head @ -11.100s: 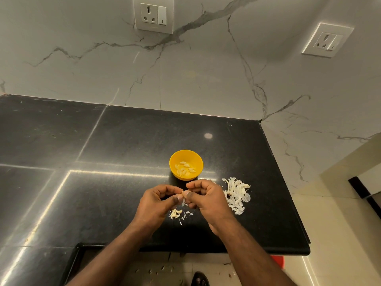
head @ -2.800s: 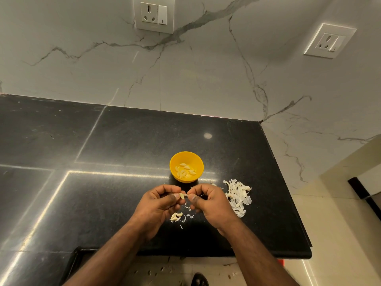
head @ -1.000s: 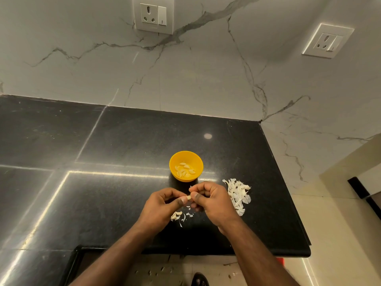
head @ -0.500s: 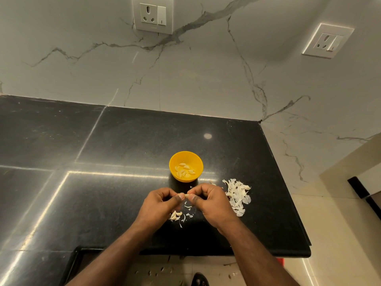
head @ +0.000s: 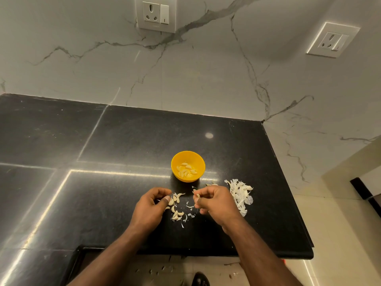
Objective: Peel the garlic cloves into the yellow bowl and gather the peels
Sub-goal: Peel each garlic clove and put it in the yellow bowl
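The yellow bowl (head: 188, 157) stands on the black counter (head: 123, 141) with several peeled cloves inside. In front of it lie several loose garlic cloves (head: 176, 213) and small peel scraps. My right hand (head: 216, 202) pinches a small pale garlic piece (head: 198, 195) between thumb and forefinger, just below the bowl. My left hand (head: 151, 206) hovers to the left with its fingers curled. Its thumb tip lies against a clove (head: 171, 201); whether it pinches it is unclear. A pile of white peels (head: 240, 195) lies right of my right hand.
The counter's right edge and front edge run close to the peel pile and my forearms. Marble walls with two wall sockets (head: 155, 14) (head: 333, 39) stand behind. Peel bits lie on the floor below, by a sandal (head: 200, 280).
My hands, joined around one clove half a second ago, have drawn apart. The left moved left toward the loose cloves; the right keeps a small pale piece.
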Demonstrator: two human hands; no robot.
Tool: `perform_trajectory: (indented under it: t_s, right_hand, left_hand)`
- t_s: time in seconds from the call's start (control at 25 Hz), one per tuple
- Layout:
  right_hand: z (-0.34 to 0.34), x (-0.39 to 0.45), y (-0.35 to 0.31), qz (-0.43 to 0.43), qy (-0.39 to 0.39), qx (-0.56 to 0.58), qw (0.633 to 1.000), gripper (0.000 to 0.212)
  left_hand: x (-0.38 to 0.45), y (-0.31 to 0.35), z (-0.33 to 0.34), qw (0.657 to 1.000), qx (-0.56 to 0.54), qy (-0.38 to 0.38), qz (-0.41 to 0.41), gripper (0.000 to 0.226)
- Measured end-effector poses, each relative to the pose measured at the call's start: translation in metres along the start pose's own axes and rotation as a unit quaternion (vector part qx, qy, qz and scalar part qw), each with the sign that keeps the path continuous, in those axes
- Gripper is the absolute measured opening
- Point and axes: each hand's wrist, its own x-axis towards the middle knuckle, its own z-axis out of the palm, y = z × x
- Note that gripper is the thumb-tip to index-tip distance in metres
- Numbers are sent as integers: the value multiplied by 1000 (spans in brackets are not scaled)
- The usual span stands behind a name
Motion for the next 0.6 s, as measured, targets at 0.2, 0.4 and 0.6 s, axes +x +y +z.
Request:
perform_trajectory:
  t_s: [0.2,0.4,0.6]
  right_hand:
    - [-2,2,1,-1,25,-67,997,11]
    - [4,20,-22,-81,89,15,993,31]
    - [11,17,-22,-65,30,-33,997,14]
  left_hand:
    - [-1,1,1,1000,-7,19,-18,16]
    - [-4,4,0,999,-12,22,-25,14]
    - [-4,4,-2,999,0,19,-26,13]
